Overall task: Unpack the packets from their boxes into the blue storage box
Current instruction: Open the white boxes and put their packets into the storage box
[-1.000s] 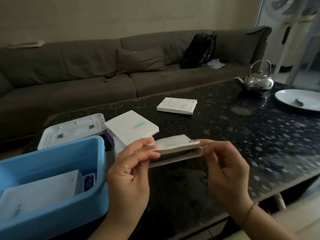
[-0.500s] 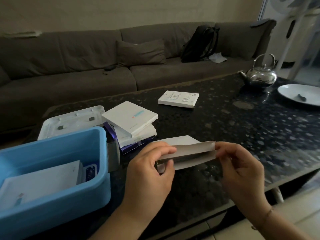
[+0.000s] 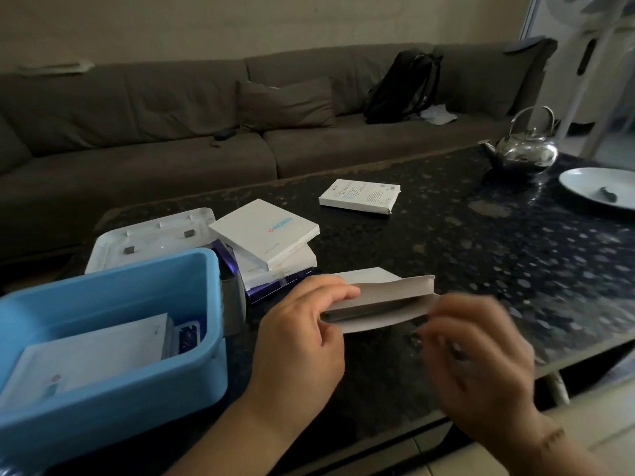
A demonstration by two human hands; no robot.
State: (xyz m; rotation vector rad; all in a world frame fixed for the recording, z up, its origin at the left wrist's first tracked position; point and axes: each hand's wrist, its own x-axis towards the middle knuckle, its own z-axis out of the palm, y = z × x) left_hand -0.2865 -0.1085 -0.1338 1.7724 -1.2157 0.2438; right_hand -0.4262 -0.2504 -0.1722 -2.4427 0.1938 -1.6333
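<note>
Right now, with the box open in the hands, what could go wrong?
1. Only the left hand grips the open box; the blurred right hand is at its flap, so the contents might slide out onto the table.
2. The stack of boxes beside the blue box sits askew; a left elbow swing toward the blue box could topple it.

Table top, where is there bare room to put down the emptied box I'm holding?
Bare dark table lies between the lone white box, the kettle and the opened box held in the left hand. It is crowded by the blue storage box: white lid and stacked boxes.
</note>
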